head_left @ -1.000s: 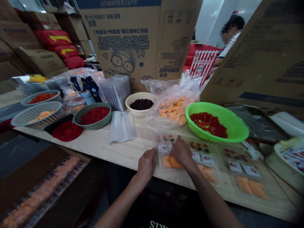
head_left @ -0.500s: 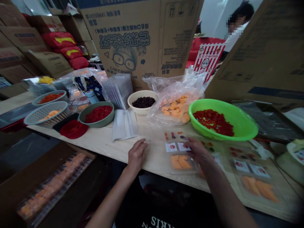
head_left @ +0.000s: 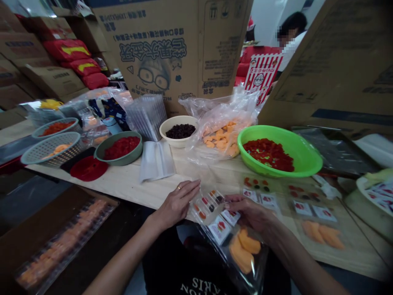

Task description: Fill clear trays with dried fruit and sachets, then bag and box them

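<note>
A clear plastic tray [head_left: 225, 235] is held tilted over the table's front edge. Two orange pieces [head_left: 244, 250], two white printed packets [head_left: 220, 230] and small red, orange and dark pieces [head_left: 204, 207] fill its compartments. My right hand [head_left: 250, 213] grips its right side near the packets. My left hand [head_left: 179, 203] has its fingers stretched out along the upper left edge, fingertips at the clear plastic; the thumb is mostly hidden. To the right, two similar filled trays [head_left: 316, 219] [head_left: 260, 198] lie on the table, one partly behind my right hand.
A green basin [head_left: 313, 157] of red pieces, a bag of orange pieces [head_left: 224, 137], a cream bowl [head_left: 176, 143] and a grey-green bowl [head_left: 129, 159] line the table. Clear plastic sheets [head_left: 157, 162] lie left. Large cardboard boxes [head_left: 184, 24] stand behind. A person [head_left: 291, 35] is at the back.
The filled tray has come off the tabletop toward me and turned at an angle in my right hand. My left hand has straightened its fingers and moved to the tray's edge.
</note>
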`<state>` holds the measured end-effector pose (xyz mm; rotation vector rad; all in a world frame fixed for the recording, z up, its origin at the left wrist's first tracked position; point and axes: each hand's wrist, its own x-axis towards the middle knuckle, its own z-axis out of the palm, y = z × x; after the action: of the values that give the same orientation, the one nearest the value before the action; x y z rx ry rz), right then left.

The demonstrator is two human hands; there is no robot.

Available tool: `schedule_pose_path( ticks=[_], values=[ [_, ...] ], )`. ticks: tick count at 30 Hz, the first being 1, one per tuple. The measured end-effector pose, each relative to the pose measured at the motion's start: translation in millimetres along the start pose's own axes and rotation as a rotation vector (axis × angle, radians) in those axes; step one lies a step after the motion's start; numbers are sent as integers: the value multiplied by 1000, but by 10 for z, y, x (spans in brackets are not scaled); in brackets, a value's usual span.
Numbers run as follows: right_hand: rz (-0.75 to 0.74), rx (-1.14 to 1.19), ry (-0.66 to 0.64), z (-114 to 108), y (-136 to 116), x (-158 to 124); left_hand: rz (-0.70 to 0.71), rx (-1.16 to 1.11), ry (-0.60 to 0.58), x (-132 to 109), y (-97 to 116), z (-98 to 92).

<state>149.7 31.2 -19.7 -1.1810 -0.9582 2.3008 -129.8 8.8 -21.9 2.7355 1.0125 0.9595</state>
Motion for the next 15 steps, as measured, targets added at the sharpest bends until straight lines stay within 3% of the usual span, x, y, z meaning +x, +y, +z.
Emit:
schedule_pose_path(
  ticks=[4,10,12,15],
  values=[
    [-62,4,182,-74,101,116,20,24,-73,-99,18,53],
    [-186,9,433,161,164,401,-27,57,-34,-282,149,609],
    [-219,6,503,201,180,508,-90,3,-108,-341,172,664],
    [-261,-216,592,211,217,608,-240,-108,-330,-375,218,518]
  ],
)
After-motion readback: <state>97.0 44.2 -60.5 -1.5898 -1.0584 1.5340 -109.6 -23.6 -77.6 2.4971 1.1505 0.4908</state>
